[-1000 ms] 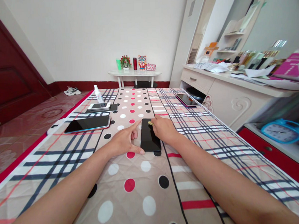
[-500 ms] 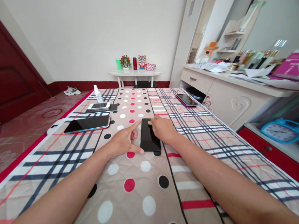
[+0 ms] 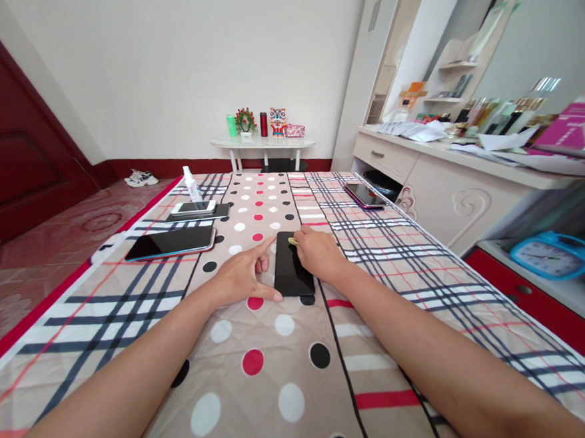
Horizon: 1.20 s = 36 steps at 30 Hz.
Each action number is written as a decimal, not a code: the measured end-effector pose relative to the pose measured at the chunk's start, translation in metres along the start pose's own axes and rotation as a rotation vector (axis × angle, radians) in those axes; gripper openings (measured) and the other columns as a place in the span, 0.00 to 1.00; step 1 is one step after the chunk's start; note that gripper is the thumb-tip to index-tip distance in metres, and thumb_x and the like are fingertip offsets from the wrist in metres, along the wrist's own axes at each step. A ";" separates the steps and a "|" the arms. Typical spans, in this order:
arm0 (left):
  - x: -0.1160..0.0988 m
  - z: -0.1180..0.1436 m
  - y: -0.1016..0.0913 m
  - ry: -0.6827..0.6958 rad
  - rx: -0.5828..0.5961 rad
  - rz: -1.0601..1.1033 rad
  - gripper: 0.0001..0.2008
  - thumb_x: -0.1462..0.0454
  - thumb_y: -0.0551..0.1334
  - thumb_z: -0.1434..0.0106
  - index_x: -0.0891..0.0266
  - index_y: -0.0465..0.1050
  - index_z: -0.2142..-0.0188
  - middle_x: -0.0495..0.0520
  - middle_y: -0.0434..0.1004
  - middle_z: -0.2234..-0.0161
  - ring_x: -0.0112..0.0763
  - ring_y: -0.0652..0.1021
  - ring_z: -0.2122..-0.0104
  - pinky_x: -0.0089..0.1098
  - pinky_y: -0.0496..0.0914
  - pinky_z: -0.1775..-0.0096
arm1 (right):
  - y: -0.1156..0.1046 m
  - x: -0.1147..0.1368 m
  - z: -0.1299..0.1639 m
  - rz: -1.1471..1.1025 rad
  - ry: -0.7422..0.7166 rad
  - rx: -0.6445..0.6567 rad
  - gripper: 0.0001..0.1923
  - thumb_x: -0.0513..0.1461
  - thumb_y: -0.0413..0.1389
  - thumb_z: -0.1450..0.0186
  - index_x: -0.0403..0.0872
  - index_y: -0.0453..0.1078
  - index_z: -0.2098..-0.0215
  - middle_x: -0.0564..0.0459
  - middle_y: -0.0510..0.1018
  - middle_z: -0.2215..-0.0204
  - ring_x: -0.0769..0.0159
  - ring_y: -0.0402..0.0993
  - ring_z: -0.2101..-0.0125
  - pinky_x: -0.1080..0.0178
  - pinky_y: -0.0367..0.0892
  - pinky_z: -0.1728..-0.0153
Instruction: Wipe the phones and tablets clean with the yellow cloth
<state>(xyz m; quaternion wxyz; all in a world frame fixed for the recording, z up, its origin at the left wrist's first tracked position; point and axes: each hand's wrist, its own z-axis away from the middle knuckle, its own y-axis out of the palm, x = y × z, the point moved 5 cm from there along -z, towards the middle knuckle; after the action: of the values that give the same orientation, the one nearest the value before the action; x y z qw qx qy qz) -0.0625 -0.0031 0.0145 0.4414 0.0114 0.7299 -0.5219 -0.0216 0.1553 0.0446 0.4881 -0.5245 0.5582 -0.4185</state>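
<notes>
A black phone (image 3: 290, 272) lies screen-up on the patterned cloth (image 3: 263, 374) in front of me. My left hand (image 3: 244, 276) braces its left edge, with the index finger stretched toward the top corner and the thumb at the bottom corner. My right hand (image 3: 318, 254) rests on the phone's right side and pinches a small yellowish piece (image 3: 292, 241) against the upper part of the screen. What the piece is I cannot tell.
A large dark tablet (image 3: 171, 242) lies at the left. Behind it are two phones (image 3: 196, 209) and a spray bottle (image 3: 190, 184). Another phone (image 3: 365, 196) lies far right. A cabinet (image 3: 446, 195) and a blue clock (image 3: 550, 256) flank the right edge.
</notes>
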 end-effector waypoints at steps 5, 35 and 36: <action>0.001 0.000 0.000 0.006 0.000 0.010 0.59 0.49 0.73 0.58 0.50 0.42 0.33 0.44 0.67 0.66 0.28 0.69 0.68 0.30 0.64 0.62 | 0.000 0.000 0.000 0.002 -0.001 -0.004 0.14 0.36 0.41 0.30 0.44 0.68 0.56 0.43 0.73 0.58 0.60 0.74 0.63 0.62 0.65 0.65; 0.002 -0.001 0.000 0.043 -0.013 -0.036 0.52 0.46 0.73 0.59 0.55 0.56 0.37 0.45 0.67 0.66 0.30 0.70 0.68 0.29 0.63 0.65 | 0.005 0.002 0.000 0.014 -0.025 -0.051 0.13 0.36 0.41 0.30 0.45 0.65 0.56 0.46 0.72 0.59 0.60 0.74 0.65 0.62 0.63 0.69; 0.002 -0.001 0.000 0.047 -0.013 -0.038 0.52 0.46 0.73 0.59 0.55 0.57 0.37 0.46 0.67 0.66 0.30 0.70 0.68 0.29 0.63 0.65 | 0.004 0.002 0.000 0.014 -0.023 -0.048 0.13 0.36 0.41 0.30 0.45 0.65 0.56 0.46 0.72 0.59 0.60 0.74 0.65 0.62 0.63 0.69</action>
<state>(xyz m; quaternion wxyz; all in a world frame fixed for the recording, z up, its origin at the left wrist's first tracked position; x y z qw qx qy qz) -0.0645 -0.0027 0.0134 0.4142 0.0071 0.7435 -0.5249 -0.0219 0.1536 0.0402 0.4849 -0.5368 0.5661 -0.3953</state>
